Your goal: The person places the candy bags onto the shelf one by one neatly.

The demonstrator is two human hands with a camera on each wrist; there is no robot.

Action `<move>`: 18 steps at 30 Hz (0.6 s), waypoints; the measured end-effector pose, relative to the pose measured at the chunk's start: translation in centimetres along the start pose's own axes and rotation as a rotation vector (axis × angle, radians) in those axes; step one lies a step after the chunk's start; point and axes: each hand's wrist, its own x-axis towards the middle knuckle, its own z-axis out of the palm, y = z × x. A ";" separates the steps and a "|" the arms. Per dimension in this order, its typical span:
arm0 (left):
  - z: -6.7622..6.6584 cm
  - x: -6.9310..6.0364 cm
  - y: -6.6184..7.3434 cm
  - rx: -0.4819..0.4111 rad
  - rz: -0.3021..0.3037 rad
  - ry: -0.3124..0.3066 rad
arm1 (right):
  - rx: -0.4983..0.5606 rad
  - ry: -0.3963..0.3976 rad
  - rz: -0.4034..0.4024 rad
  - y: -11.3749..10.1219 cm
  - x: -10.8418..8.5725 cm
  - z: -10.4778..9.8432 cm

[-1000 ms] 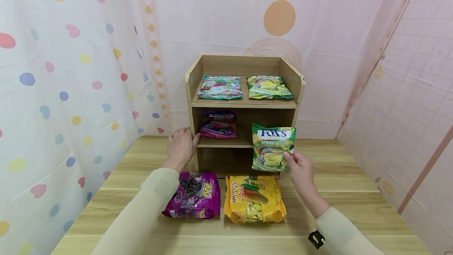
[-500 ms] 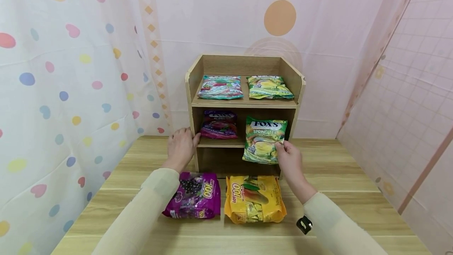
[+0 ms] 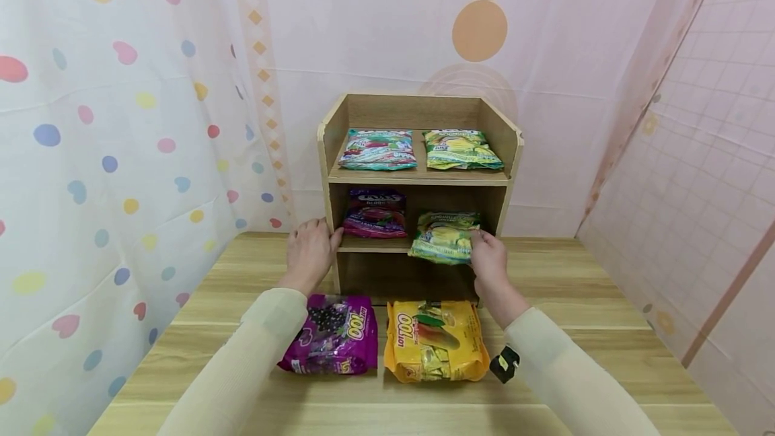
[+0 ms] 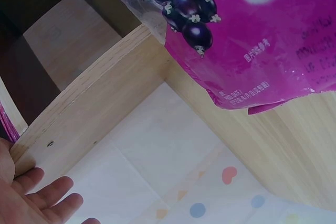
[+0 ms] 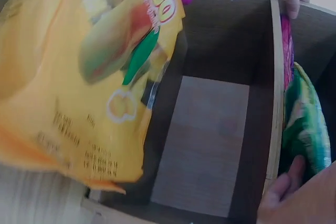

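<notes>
My right hand (image 3: 492, 266) pinches the right edge of a green bag of candy (image 3: 445, 237), labelled Spring Tea. The bag is tilted back, partly inside the right half of the middle compartment of a small wooden shelf (image 3: 418, 182). In the right wrist view the green candy bag (image 5: 304, 124) is beside the shelf board, with my fingers on its near end. My left hand (image 3: 311, 254) holds the shelf's left side panel, thumb on the inner side, fingers outside. A purple bag of candy (image 3: 375, 214) lies left in the middle compartment.
On top lie a teal candy bag (image 3: 378, 150) and a yellow-green candy bag (image 3: 461, 149). A purple Lot 100 bag (image 3: 333, 335) and a yellow Lot 100 bag (image 3: 434, 342) lie on the table (image 3: 569, 301) before the shelf.
My right hand has moved left and inward with the green candy bag, which has gone from upright in front of the shelf to tilted back in the middle compartment. My left hand stays put.
</notes>
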 end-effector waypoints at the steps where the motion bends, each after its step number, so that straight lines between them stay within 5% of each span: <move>1: 0.0 0.0 0.0 -0.001 0.001 0.000 | 0.036 -0.014 0.008 0.0 0.0 0.0; 7: 0.1 0.0 0.0 -0.002 0.003 0.008 | 0.111 -0.106 -0.028 0.0 0.1 -0.1; 13: 0.0 0.0 -0.1 0.006 0.010 0.017 | -0.249 -0.120 -0.161 0.5 -0.9 -0.5; 18: 0.0 0.0 0.0 0.011 0.011 0.009 | -0.543 -0.103 -0.411 1.3 -1.8 -0.8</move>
